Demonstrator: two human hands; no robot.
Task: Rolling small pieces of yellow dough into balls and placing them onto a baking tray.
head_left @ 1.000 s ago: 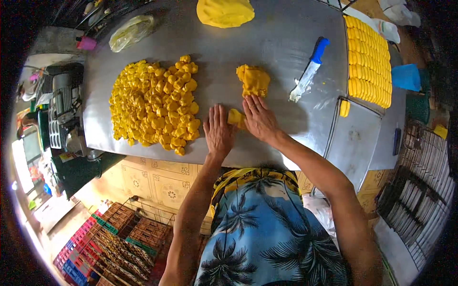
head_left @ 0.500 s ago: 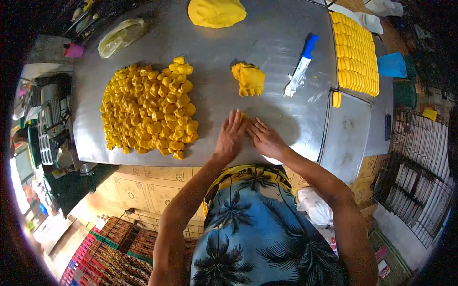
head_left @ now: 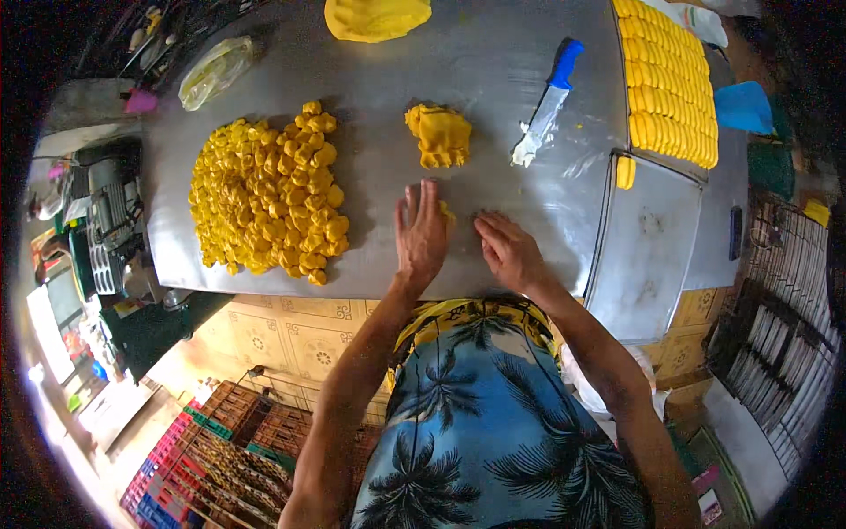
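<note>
My left hand lies on the steel table near its front edge, fingers stretched out. A small piece of yellow dough shows at its thumb side, partly hidden by the hand. Just to the right, my right hand is held low with fingers extended, apart from the dough and holding nothing visible. Beyond the hands sits a creased lump of yellow dough. To the left a large heap of small yellow dough pieces is spread. A blue-handled knife with white smears on its blade lies at the right.
Rows of shaped yellow dough pieces fill a tray at the far right, with one single piece on the metal sheet before it. A flat yellow dough slab and a clear plastic bag lie at the back.
My hands were together over the small dough piece; now they are apart, the right one drawn away to the right. The whole view has shifted slightly.
</note>
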